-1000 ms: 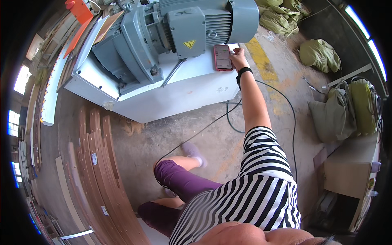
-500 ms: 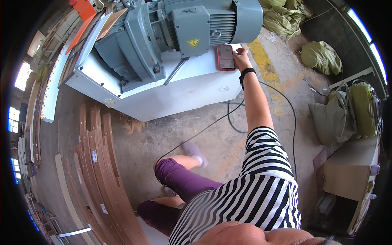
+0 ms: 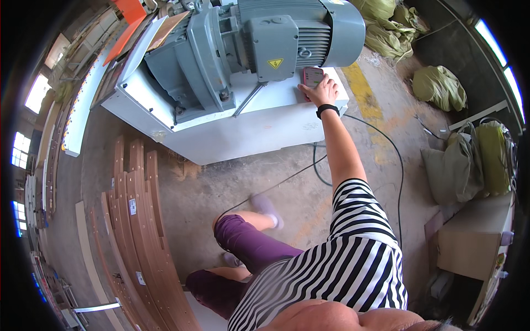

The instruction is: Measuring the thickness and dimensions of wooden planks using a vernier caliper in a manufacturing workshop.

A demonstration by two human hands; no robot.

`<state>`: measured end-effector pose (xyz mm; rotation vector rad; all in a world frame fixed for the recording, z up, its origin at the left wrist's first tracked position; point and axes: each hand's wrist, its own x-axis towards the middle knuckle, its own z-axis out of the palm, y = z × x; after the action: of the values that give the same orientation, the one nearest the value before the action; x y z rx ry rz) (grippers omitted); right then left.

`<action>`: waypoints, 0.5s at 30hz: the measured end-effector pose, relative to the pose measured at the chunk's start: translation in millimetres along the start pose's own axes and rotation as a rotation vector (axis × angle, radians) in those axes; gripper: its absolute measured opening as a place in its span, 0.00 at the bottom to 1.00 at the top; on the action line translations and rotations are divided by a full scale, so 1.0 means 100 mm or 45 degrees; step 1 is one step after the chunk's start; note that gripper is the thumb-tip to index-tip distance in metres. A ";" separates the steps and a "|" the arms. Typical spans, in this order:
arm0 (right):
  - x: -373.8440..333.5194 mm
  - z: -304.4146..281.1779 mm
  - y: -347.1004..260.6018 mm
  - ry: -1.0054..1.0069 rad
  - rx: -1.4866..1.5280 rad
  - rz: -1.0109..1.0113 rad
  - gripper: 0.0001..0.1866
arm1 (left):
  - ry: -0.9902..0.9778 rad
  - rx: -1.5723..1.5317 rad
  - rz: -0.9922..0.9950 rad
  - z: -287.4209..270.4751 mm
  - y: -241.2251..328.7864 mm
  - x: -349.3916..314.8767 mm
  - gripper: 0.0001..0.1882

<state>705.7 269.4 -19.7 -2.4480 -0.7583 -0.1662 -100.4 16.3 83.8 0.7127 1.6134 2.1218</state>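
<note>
My right hand (image 3: 321,92), a black band on its wrist, reaches over the lower part of a phone (image 3: 313,76) in a red case. The thumb is at the phone's left edge and the bent fingers at its right edge, closed around it. Part of the lit screen shows above the hand; the phone's lower end is hidden. The phone lies on the white top of a cabinet-like base (image 3: 270,98), beside a large grey-blue motor (image 3: 273,47). A thin dark metal bar (image 3: 249,100) rests on the same top. My left hand is out of view.
Long brown perforated boards (image 3: 138,220) lie on the floor at left. A dark cable (image 3: 398,165) loops across the floor by my legs. Green sacks (image 3: 439,88) and a grey sack (image 3: 452,165) stand at right, near a beige cabinet (image 3: 469,243). An orange panel (image 3: 124,38) rises at upper left.
My right hand has moved from the phone's right side onto its lower part, its fingers now around it. The view has shifted slightly, so the machine appears further right.
</note>
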 end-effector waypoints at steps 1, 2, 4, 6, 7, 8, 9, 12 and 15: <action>0.01 0.00 0.02 0.003 -0.004 0.000 0.52 | 0.000 0.004 -0.005 -0.01 -0.01 0.02 0.18; 0.03 0.00 0.05 0.021 -0.026 0.015 0.51 | -0.001 0.008 -0.013 0.00 -0.05 0.04 0.18; 0.00 0.05 -0.04 0.020 -0.025 0.006 0.50 | 0.028 0.023 0.001 -0.08 -0.01 0.05 0.18; -0.02 0.04 -0.04 0.046 0.033 0.034 0.48 | 0.043 0.042 -0.005 -0.14 0.00 0.08 0.18; 0.00 0.04 -0.04 0.043 0.034 0.027 0.48 | 0.048 0.046 -0.006 -0.15 -0.02 0.09 0.18; 0.01 0.03 -0.02 0.063 0.036 0.038 0.48 | 0.056 0.053 -0.009 -0.17 -0.04 0.09 0.18; 0.03 0.02 0.00 0.086 0.037 0.052 0.48 | 0.060 0.060 -0.006 -0.17 -0.06 0.11 0.18; 0.11 -0.03 0.05 0.043 0.003 0.079 0.50 | 0.095 0.086 -0.030 -0.32 -0.10 0.16 0.18; 0.07 -0.03 -0.05 -0.087 0.023 0.070 0.56 | 0.210 0.113 -0.053 -0.75 -0.16 0.16 0.19</action>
<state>708.7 274.4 -13.3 -2.4652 -0.7179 -0.0554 -158.2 -27.9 54.9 0.5371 1.8021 2.1389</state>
